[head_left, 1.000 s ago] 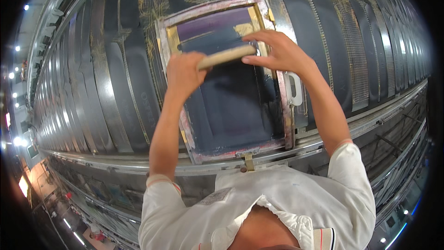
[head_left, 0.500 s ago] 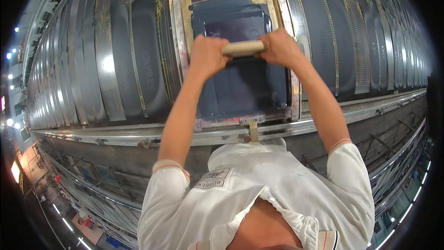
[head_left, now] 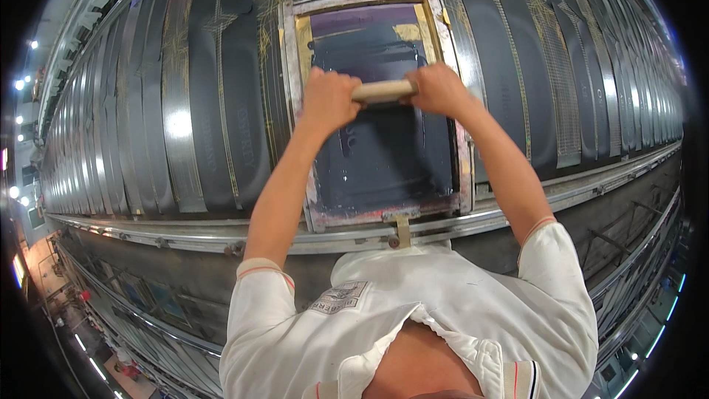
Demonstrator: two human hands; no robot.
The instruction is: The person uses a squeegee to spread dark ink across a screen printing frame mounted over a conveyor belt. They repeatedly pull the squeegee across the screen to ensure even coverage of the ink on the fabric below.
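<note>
My left hand (head_left: 330,102) and my right hand (head_left: 442,91) are wrapped round the two ends of the pale wooden handle of a squeegee (head_left: 384,91). Below the handle, the blade is mostly hidden in shadow. The squeegee stands across a screen-printing frame (head_left: 464,177) with worn, whitish, ink-stained sides. Within that frame, dark wet ink (head_left: 399,166) coats the mesh, with a glossy streak running beyond the handle. Faint lettering shows by my left forearm. Yellowish tape (head_left: 408,32) and a purple strip mark the far end of the mesh.
Dark flat panels (head_left: 240,125) with yellow stitch-like lines lie in a long row on both sides of the frame. A metal rail (head_left: 199,233) runs along the near edge, with a small bracket (head_left: 402,230) where the frame meets it. Racks stand below.
The squeegee has moved slightly toward the far end of the screen, both hands still round it. The whole view has shifted, so the frame appears lower.
</note>
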